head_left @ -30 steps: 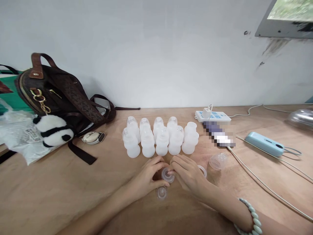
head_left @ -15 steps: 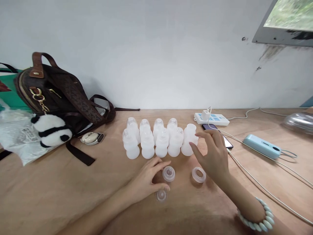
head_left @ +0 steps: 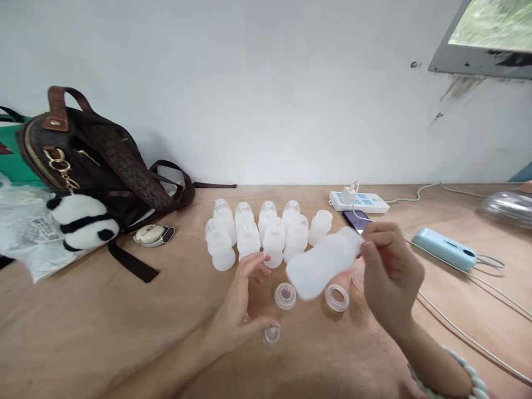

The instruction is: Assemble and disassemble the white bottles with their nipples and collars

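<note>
A frosted white baby bottle (head_left: 322, 266) without a top hangs tilted over the table, its neck pinched by my right hand (head_left: 393, 274). My left hand (head_left: 239, 310) is open, thumb and fingers spread, with nothing between them. Close to its thumb lies a small clear silicone nipple (head_left: 271, 334). A ring with a nipple in it (head_left: 285, 296) rests just right of my left hand. Under the held bottle is an open ring (head_left: 336, 297), and another clear ring-like piece (head_left: 358, 278) is partly hidden by my right hand. Several capped bottles (head_left: 273, 238) stand in two rows behind.
An uncapped bottle (head_left: 320, 226) stands at the right end of the back row. Right of it are a power strip (head_left: 374, 203), a phone (head_left: 356, 220), a blue device (head_left: 444, 249) and white cables. A backpack (head_left: 112, 160) with a panda toy (head_left: 85, 223) and a mouse (head_left: 153, 235) are left.
My right hand has taken the front right bottle from the row, lifting and tilting it toward me. My left hand has opened wider near the small nipple.
</note>
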Action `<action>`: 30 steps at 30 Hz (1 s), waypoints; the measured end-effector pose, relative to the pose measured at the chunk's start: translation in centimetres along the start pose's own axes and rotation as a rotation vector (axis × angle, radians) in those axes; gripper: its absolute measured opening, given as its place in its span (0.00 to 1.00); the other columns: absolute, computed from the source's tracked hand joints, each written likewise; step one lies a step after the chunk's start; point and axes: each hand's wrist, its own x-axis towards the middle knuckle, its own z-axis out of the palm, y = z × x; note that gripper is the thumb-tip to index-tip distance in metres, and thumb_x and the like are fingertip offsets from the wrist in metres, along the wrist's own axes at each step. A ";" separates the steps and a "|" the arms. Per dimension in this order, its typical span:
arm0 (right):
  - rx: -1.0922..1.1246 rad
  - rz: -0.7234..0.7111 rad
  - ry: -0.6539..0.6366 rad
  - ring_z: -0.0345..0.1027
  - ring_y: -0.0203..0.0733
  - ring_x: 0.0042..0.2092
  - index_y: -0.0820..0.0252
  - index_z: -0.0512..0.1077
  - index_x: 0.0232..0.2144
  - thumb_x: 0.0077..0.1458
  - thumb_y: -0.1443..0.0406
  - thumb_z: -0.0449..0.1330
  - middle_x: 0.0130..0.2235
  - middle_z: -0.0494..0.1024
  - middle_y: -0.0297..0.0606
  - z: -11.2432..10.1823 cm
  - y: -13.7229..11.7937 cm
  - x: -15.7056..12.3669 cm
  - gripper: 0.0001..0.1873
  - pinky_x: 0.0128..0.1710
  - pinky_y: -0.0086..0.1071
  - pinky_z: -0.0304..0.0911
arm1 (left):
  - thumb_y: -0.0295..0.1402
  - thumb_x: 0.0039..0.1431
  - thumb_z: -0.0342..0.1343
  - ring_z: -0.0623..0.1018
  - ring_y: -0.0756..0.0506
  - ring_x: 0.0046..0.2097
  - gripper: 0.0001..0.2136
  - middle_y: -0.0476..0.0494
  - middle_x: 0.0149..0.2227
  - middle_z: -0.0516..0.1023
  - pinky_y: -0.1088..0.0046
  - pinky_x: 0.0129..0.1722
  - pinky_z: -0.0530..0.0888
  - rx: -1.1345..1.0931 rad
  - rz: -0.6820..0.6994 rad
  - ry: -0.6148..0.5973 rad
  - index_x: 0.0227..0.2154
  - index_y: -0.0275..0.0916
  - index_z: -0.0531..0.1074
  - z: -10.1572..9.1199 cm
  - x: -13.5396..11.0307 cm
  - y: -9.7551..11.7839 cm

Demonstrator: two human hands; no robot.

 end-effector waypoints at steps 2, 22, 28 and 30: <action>0.057 -0.022 -0.153 0.64 0.41 0.36 0.56 0.67 0.28 0.62 0.68 0.57 0.34 0.67 0.36 0.9 -0.6 -1.3 0.10 0.32 0.35 0.63 | 0.57 0.56 0.59 0.72 0.39 0.47 0.42 0.35 0.60 0.58 0.59 0.44 0.72 -0.030 0.082 0.031 0.67 0.53 0.46 0.3 -0.3 -0.2; -0.262 0.110 -0.819 0.63 0.37 0.26 0.56 0.63 0.28 0.58 0.58 0.61 0.25 0.70 0.31 2.8 1.4 -3.6 0.12 0.26 0.30 0.53 | 0.45 0.67 0.49 0.69 0.39 0.53 0.18 0.41 0.51 0.71 0.64 0.53 0.66 -0.176 0.062 0.353 0.55 0.44 0.67 -0.4 -0.7 -0.2; -0.351 0.041 -0.953 0.67 0.40 0.27 0.57 0.68 0.31 0.50 0.62 0.65 0.28 0.75 0.34 3.4 1.2 -4.8 0.09 0.27 0.30 0.55 | 0.46 0.67 0.50 0.68 0.39 0.54 0.17 0.43 0.51 0.72 0.66 0.54 0.64 -0.237 -0.003 0.365 0.53 0.45 0.70 -0.2 -1.2 -0.7; -0.264 0.135 -0.768 0.65 0.37 0.25 0.58 0.69 0.33 0.52 0.63 0.63 0.27 0.74 0.33 2.9 1.4 -4.2 0.07 0.26 0.30 0.56 | 0.47 0.67 0.49 0.69 0.39 0.54 0.18 0.44 0.51 0.72 0.66 0.53 0.64 -0.260 -0.057 0.377 0.53 0.46 0.70 -0.2 -1.3 -0.6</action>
